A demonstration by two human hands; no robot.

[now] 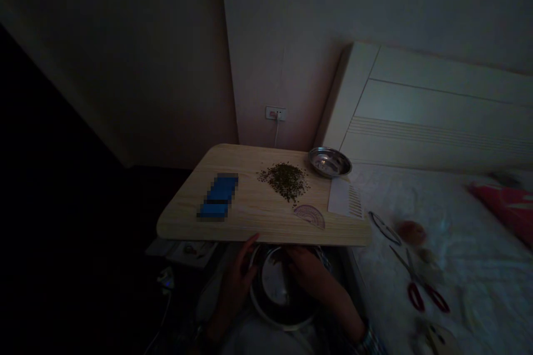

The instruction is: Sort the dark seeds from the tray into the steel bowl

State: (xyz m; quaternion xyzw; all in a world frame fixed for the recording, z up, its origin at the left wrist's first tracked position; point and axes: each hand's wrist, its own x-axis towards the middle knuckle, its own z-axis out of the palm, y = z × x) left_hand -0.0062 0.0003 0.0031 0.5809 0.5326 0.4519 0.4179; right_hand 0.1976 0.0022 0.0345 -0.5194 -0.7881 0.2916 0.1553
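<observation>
In dim light, my left hand [235,280] curls around the left rim of a round metal bowl [277,305] held low, below the near edge of a wooden tabletop [250,216]. Reaching into the bowl from the right is my right hand [310,274], fingers bent; what they hold is too dark to see. On the tabletop lie a pile of dark chopped bits [286,179], a half slice of red onion [310,215], a small steel dish [330,162], a white knife-like tool [343,198] and a blurred blue object [219,197].
A bed with white sheet [437,266] lies to the right, carrying red-handled scissors [420,283], an onion [410,231] and a red cloth [506,202]. A wall socket with cable [275,114] is behind the table. Dark floor clutter sits at lower left.
</observation>
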